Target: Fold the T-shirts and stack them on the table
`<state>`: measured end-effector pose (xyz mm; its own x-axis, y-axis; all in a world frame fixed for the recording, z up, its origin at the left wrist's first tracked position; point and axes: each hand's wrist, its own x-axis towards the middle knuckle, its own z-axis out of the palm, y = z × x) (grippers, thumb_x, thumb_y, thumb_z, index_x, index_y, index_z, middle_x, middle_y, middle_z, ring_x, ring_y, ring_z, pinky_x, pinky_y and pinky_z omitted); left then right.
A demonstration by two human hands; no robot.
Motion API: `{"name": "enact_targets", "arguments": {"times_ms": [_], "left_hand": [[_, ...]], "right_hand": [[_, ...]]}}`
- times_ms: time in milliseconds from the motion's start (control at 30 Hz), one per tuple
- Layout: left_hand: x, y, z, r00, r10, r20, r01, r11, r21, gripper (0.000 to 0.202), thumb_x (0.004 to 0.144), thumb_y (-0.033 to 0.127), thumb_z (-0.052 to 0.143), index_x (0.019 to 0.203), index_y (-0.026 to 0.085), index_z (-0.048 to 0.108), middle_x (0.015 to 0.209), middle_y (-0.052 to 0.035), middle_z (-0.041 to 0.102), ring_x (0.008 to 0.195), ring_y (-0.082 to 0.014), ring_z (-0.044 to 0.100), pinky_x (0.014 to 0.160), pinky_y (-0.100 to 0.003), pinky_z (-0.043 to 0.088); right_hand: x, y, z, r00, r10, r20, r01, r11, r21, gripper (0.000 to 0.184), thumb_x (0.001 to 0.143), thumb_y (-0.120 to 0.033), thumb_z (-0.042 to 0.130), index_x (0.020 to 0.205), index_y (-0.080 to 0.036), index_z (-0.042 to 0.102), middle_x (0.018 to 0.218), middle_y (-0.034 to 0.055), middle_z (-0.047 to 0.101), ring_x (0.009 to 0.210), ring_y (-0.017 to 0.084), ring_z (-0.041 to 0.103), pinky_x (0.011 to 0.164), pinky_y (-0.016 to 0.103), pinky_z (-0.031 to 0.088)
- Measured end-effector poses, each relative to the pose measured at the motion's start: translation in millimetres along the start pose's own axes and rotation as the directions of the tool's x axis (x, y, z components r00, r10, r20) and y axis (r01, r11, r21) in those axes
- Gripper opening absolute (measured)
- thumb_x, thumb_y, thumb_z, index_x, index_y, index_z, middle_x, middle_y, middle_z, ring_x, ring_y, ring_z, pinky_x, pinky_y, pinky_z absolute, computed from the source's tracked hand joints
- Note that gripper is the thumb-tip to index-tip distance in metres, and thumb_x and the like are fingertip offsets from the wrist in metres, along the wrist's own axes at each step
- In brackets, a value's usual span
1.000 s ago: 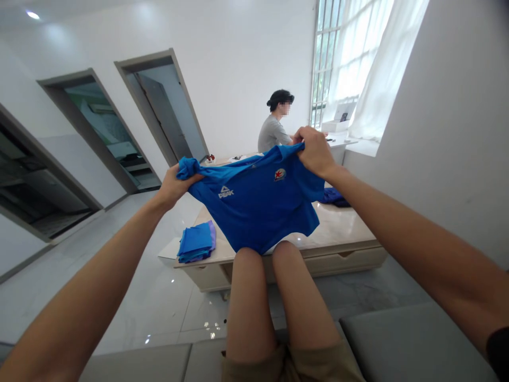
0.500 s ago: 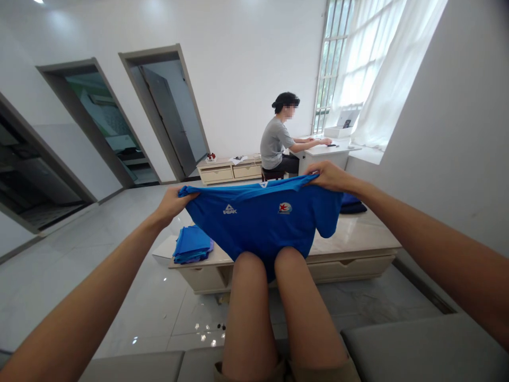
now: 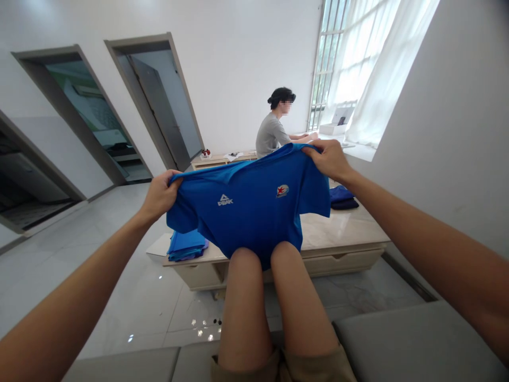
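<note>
A blue T-shirt (image 3: 250,212) hangs stretched between my two hands, its printed front facing me. My left hand (image 3: 162,196) pinches one shoulder, and that sleeve droops below it. At the other shoulder my right hand (image 3: 328,161) grips the cloth, raised a little higher than the left. The shirt's lower part drops behind my knees (image 3: 286,254). Behind the left sleeve, a stack of folded blue clothes (image 3: 186,246) lies on the low table (image 3: 345,233), partly covered by the shirt. Dark folded clothes (image 3: 344,198) rest on the table's right side.
A person (image 3: 272,130) in a grey top sits by a window, beyond the shirt. Near that person stands a low cabinet (image 3: 207,161) with small items on it. Grey seat cushions (image 3: 417,339) are beneath me, with a wall at the right.
Both hands have lifted the T-shirt higher, and its left sleeve now hangs loose and visible. The view has shifted slightly. The person's forearms are now partly hidden by the shirt and my hand.
</note>
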<state>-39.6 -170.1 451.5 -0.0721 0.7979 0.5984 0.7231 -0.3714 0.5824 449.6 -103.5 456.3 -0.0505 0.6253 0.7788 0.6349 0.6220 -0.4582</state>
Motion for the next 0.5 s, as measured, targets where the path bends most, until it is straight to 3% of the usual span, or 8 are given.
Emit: {"name": "enact_targets", "arguments": {"times_ms": [67, 133, 267, 333, 433, 500], "left_hand": [[-3.2, 9.2, 2.4, 0.995, 0.071, -0.069, -0.064, 0.994, 0.091, 0.028, 0.097, 0.046, 0.058, 0.090, 0.021, 0.069, 0.081, -0.0027, 0.067, 0.078, -0.0202, 0.059, 0.075, -0.030, 0.046], [-4.7, 14.2, 1.3, 0.992, 0.115, -0.060, -0.105, 0.984, 0.145, 0.035, 0.098, 0.052, 0.056, 0.082, 0.022, 0.066, 0.077, -0.0024, 0.065, 0.076, -0.0211, 0.059, 0.073, -0.031, 0.045], [-3.9, 6.9, -10.4, 0.992, 0.063, 0.105, -0.084, 0.976, 0.203, 0.059, 0.096, 0.071, 0.053, 0.062, 0.023, 0.059, 0.062, -0.0039, 0.059, 0.069, -0.0249, 0.060, 0.070, -0.034, 0.045], [-9.3, -0.8, -7.4, 0.976, 0.005, 0.217, -0.048, 0.979, 0.196, 0.060, 0.093, 0.075, 0.055, 0.063, 0.024, 0.063, 0.063, -0.0055, 0.063, 0.070, -0.0276, 0.063, 0.070, -0.035, 0.047], [-37.9, -8.0, 31.2, 0.939, 0.048, 0.340, -0.073, 0.996, 0.060, 0.052, 0.077, 0.070, 0.078, 0.102, 0.024, 0.080, 0.094, -0.0080, 0.079, 0.094, -0.0323, 0.072, 0.082, -0.036, 0.054], [-65.9, -9.7, 76.4, 0.905, 0.094, 0.414, -0.080, 0.996, -0.051, 0.075, 0.063, 0.061, 0.092, 0.126, 0.023, 0.077, 0.107, -0.0089, 0.080, 0.101, -0.0326, 0.072, 0.088, -0.038, 0.055]], "right_hand": [[-2.2, -4.6, -0.2, 0.997, -0.015, -0.077, 0.012, 0.999, -0.033, 0.043, 0.105, -0.057, 0.059, 0.108, -0.023, 0.085, 0.101, 0.0088, 0.082, 0.097, 0.031, 0.072, 0.089, 0.043, 0.056], [-6.2, -4.9, -2.0, 0.994, -0.012, -0.112, 0.001, 0.995, -0.095, 0.047, 0.108, -0.057, 0.052, 0.114, -0.023, 0.083, 0.105, 0.0107, 0.082, 0.102, 0.033, 0.071, 0.091, 0.043, 0.055], [-16.8, 1.8, -8.3, 0.999, -0.029, -0.037, 0.019, 0.971, -0.240, 0.053, 0.109, -0.062, 0.049, 0.115, -0.021, 0.081, 0.103, 0.0148, 0.081, 0.100, 0.037, 0.071, 0.089, 0.044, 0.053], [-21.1, 1.7, -8.6, 0.999, -0.047, 0.024, 0.051, 0.966, -0.254, 0.053, 0.109, -0.063, 0.048, 0.113, -0.022, 0.081, 0.101, 0.0145, 0.081, 0.097, 0.037, 0.072, 0.087, 0.043, 0.052], [-26.4, -6.9, -1.2, 0.994, -0.071, 0.081, 0.087, 0.972, -0.218, 0.051, 0.109, -0.060, 0.048, 0.111, -0.022, 0.081, 0.101, 0.0120, 0.082, 0.093, 0.034, 0.072, 0.086, 0.041, 0.051], [-30.5, -13.9, 6.8, 0.991, -0.089, 0.104, 0.108, 0.974, -0.201, 0.048, 0.110, -0.057, 0.048, 0.112, -0.023, 0.082, 0.102, 0.0106, 0.083, 0.090, 0.033, 0.073, 0.085, 0.040, 0.051]]}}
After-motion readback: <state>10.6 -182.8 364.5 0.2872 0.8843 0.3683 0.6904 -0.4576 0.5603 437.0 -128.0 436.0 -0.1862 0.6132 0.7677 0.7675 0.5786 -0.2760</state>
